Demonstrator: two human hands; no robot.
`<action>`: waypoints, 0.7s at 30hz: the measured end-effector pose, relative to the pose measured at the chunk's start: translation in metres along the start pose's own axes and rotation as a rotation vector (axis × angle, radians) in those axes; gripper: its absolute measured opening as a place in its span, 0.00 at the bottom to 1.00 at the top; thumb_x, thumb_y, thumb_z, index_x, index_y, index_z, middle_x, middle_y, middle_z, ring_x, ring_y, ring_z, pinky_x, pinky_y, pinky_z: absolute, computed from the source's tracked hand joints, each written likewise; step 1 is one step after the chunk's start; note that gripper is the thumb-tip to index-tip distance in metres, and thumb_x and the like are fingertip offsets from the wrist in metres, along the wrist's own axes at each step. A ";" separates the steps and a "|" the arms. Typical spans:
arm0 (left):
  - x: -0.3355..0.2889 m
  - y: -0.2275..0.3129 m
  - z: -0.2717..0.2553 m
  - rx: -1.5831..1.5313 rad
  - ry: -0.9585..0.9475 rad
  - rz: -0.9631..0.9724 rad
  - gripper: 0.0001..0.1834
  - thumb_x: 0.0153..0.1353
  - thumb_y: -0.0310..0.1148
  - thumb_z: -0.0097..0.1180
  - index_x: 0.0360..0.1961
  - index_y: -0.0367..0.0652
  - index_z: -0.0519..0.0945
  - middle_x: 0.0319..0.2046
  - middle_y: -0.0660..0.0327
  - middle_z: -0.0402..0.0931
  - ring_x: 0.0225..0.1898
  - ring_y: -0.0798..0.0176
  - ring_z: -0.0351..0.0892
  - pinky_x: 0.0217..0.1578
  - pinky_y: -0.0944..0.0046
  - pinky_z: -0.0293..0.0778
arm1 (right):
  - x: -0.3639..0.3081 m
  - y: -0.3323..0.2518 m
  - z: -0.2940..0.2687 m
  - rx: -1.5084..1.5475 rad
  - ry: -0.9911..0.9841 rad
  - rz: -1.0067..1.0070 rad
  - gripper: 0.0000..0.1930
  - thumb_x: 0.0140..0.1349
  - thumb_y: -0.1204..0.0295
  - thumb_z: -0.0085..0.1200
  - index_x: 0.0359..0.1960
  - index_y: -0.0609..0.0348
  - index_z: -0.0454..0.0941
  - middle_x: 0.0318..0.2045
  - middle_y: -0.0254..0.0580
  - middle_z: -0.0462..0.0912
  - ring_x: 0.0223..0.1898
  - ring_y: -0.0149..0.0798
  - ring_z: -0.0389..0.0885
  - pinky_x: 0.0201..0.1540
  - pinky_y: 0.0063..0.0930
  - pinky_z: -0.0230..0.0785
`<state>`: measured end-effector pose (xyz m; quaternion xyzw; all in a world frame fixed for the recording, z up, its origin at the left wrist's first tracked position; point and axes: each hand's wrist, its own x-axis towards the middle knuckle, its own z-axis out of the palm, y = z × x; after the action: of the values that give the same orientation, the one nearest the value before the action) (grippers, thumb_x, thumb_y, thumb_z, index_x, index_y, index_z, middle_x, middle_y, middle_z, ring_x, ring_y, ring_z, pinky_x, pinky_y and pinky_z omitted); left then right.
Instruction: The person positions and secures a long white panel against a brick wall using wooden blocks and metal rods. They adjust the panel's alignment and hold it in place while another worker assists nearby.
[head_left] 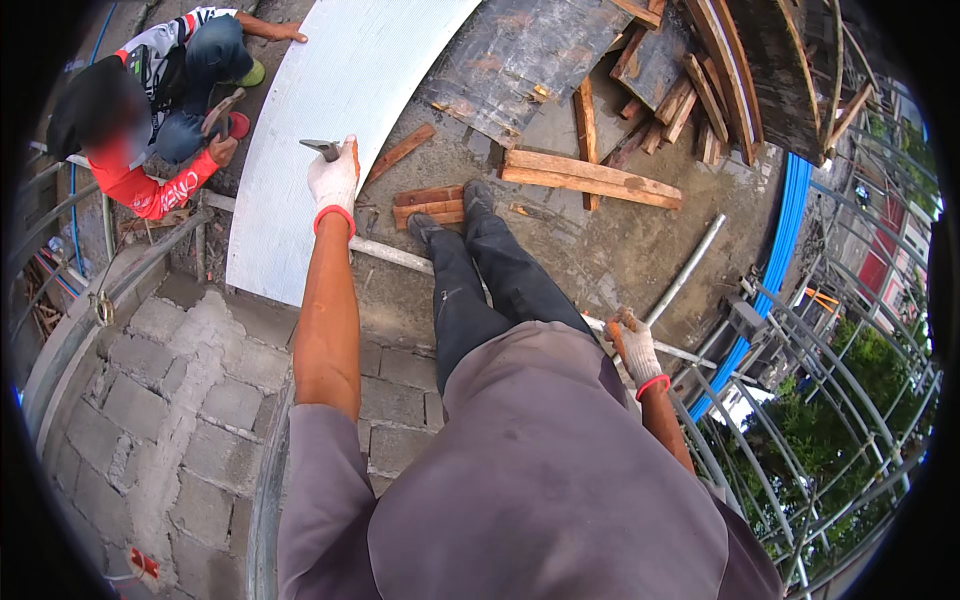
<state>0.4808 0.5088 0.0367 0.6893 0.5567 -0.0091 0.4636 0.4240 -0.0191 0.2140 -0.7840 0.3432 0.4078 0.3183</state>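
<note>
Metal tool (322, 149) held over white ribbed sheet (335, 75), grip of gloved left hand (334, 183) clamped on tool. Right hand (636, 356), also gloved, seen well right of sheet, near metal pipe (686, 269); whether its grip is closed on anything cannot be told. Co-worker (180, 137) crouched just left of sheet, one hand (292, 33) laid on sheet's edge, hammer-like tool (222, 112) held in other. Timber pieces (592, 178) scattered right of sheet, blue tubes (786, 225) set farther right. Grey blockwork (225, 445) seen on sheet's near side.

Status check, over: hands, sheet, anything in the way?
Left hand gripping metal-headed tool over the white sheet. Right hand by the pale pipe, contact unclear. Co-worker's hand on the sheet's edge; timber on the floor nearby.
</note>
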 end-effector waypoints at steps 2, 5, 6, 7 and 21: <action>-0.005 -0.003 0.004 -0.372 -0.029 -0.057 0.17 0.62 0.37 0.60 0.25 0.32 0.79 0.20 0.60 0.77 0.20 0.66 0.74 0.23 0.63 0.68 | -0.004 -0.006 0.009 0.023 -0.055 0.012 0.05 0.62 0.76 0.52 0.38 0.64 0.76 0.27 0.33 0.77 0.28 0.25 0.72 0.33 0.21 0.68; -0.012 -0.010 0.012 0.278 -0.098 0.042 0.15 0.58 0.38 0.64 0.34 0.33 0.81 0.25 0.56 0.82 0.31 0.58 0.83 0.35 0.59 0.75 | -0.010 -0.005 0.016 -0.094 -0.135 -0.061 0.03 0.62 0.77 0.53 0.34 0.62 0.77 0.25 0.32 0.76 0.28 0.26 0.72 0.33 0.23 0.68; -0.018 -0.011 0.017 0.138 -0.020 0.188 0.17 0.57 0.39 0.64 0.34 0.33 0.82 0.27 0.53 0.83 0.34 0.55 0.83 0.38 0.58 0.75 | -0.005 -0.006 0.018 -0.139 -0.136 -0.239 0.02 0.62 0.77 0.53 0.33 0.62 0.78 0.25 0.31 0.76 0.28 0.26 0.71 0.33 0.24 0.68; -0.021 -0.008 0.023 0.023 0.027 0.272 0.19 0.57 0.41 0.64 0.35 0.32 0.82 0.29 0.51 0.83 0.37 0.52 0.84 0.41 0.57 0.74 | -0.002 -0.007 0.017 -0.195 -0.008 -0.353 0.11 0.60 0.74 0.58 0.43 0.64 0.78 0.30 0.34 0.80 0.30 0.27 0.75 0.35 0.22 0.69; -0.042 -0.016 0.007 0.267 -0.059 -0.123 0.20 0.56 0.48 0.60 0.33 0.38 0.84 0.32 0.46 0.83 0.39 0.44 0.83 0.42 0.54 0.74 | -0.006 -0.032 0.017 0.102 -0.032 -0.164 0.22 0.61 0.76 0.54 0.58 0.62 0.73 0.34 0.33 0.82 0.33 0.24 0.75 0.37 0.21 0.71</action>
<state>0.4554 0.4717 0.0448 0.7088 0.5778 -0.1317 0.3826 0.4399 0.0143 0.2181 -0.7856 0.2929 0.3750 0.3955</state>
